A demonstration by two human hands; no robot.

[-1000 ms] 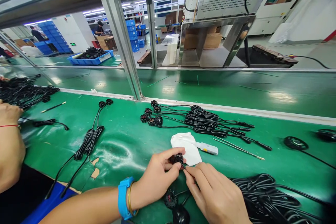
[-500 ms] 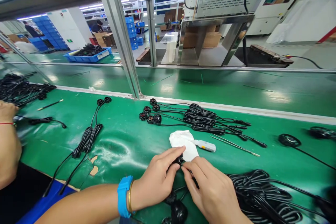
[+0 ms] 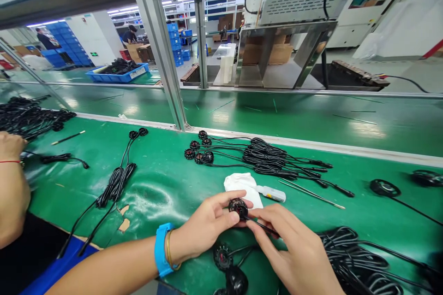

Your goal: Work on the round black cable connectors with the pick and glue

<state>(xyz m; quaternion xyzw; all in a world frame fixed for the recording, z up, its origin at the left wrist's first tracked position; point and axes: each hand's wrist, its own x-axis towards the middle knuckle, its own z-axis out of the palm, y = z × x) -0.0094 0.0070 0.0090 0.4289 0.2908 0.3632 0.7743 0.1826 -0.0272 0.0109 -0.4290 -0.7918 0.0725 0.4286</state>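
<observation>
Left hand (image 3: pixel 206 222): we pinch the round black part (image 3: pixel 238 206), just our side of the white wipe (image 3: pixel 241 183) | right hand (image 3: pixel 294 244): we pinch its cable (image 3: pixel 263 226) | we should steady the part, avoid kinking the cable

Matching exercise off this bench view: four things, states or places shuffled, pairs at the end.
1. left hand
2. right hand
3. small bottle
4. blue tray

A. lying by the white wipe
B. pinching a black cable
C. holding a heap of black items
D. gripping a round black part

Pairs: 1-D, 2-B, 3-A, 4-C
</observation>
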